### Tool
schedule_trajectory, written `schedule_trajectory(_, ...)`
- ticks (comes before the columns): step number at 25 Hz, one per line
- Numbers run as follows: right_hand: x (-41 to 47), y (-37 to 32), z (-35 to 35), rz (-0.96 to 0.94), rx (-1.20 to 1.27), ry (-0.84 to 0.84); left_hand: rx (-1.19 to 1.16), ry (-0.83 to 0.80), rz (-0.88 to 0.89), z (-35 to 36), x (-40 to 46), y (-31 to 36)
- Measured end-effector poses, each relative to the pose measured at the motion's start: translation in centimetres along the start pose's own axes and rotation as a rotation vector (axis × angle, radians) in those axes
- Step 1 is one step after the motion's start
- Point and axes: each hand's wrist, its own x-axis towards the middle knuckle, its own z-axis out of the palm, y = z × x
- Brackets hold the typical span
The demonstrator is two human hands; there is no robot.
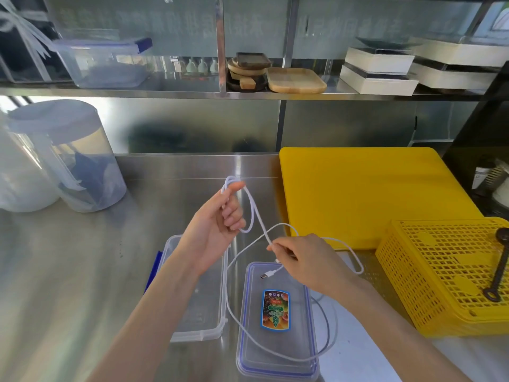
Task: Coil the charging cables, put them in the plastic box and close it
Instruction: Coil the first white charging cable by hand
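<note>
My left hand (220, 224) is raised above the steel counter with a loop of a white charging cable (254, 213) wound round its fingers. My right hand (300, 260) pinches the same cable lower down, to the right. The cable's slack hangs in a wide loop over a clear lid (276, 351) that has a blue seal and a colourful sticker; its USB plug (265, 275) dangles just above that lid. The open clear plastic box (203, 326) sits to the left of the lid, partly hidden by my left forearm. A second grey cable (327, 321) lies to the right of the lid.
A yellow cutting board (366, 194) lies at the right, with a yellow perforated basket (440, 274) in front of it holding a dark tool (498, 268). Two clear round canisters (68, 155) stand at the left. A shelf (192, 92) behind carries containers, wooden trays and white boxes.
</note>
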Motion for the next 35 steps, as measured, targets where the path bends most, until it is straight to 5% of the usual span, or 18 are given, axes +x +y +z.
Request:
schedule_trajectory(6, -0.2, -2.1, -1.0, -0.102, 0.031, -0.039, 0.341, -0.075, 0.041, -0.5, -0.3, -1.2)
schedule_trajectory(12, 0.3, -2.4, -2.6, -0.108, 0.125, 0.01, 0.935, -0.097, 0.027, 0.9, -0.8, -2.0)
schedule_trajectory(17, 0.9, -1.7, -3.5, -0.012, 0.301, 0.082, 0.62, -0.189, -0.284, 0.9, -1.0, -2.0)
schedule_trajectory(24, 1.3, -0.8, -3.2, -0.071, 0.459, 0.068, 0.119, -0.278, -0.433, 0.8, -1.5, -1.3)
schedule_trajectory(31, 1.1, 0.4, -3.1, -0.014, 0.471, 0.127, 0.522, -0.165, -0.128, -0.1, -1.1, -2.1)
schedule_trajectory(35, 0.8, 1.2, -3.3, 0.042, 0.439, 0.173, 0.495, -0.114, -0.083, -0.3, -0.9, -1.4)
